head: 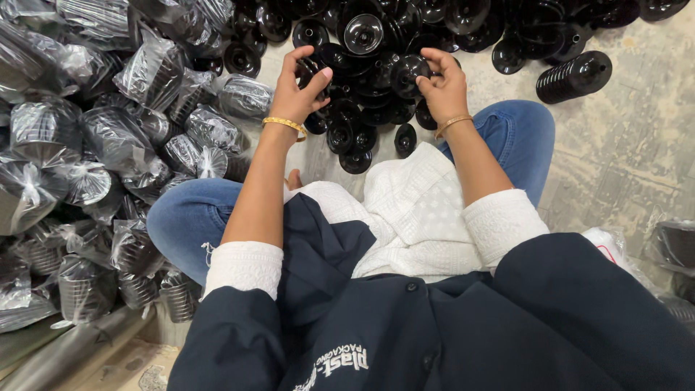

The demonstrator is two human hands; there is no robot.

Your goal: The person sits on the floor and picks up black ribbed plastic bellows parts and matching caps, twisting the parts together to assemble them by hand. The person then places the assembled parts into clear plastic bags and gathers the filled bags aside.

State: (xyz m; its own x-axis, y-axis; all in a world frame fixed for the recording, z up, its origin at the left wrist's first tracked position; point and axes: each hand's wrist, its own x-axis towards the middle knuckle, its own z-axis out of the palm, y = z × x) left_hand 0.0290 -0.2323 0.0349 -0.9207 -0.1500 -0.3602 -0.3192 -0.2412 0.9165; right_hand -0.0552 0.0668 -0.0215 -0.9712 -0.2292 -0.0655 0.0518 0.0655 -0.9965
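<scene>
Black plastic caps (pixel 362 108) lie heaped on the floor (pixel 622 152) just past our crossed knees, within arm's reach. Our left hand (pixel 300 87) pinches one cap; our right hand (pixel 440 81) closes on another. Bagged stacks (pixel 108 145) pile leftward, a nested stack (pixel 574 76) farther right.

Bagged stacks (pixel 108 137) wall the left; bare floor (pixel 622 152) right looks passable, perhaps.

Floor: we see a pale, mottled concrete floor (pixel 637 152).
Ahead: loose glossy black plastic discs (pixel 362 108), one stacked column (pixel 574 77).
Left: clear-bagged stacks (pixel 94 145), probably the same discs.
</scene>
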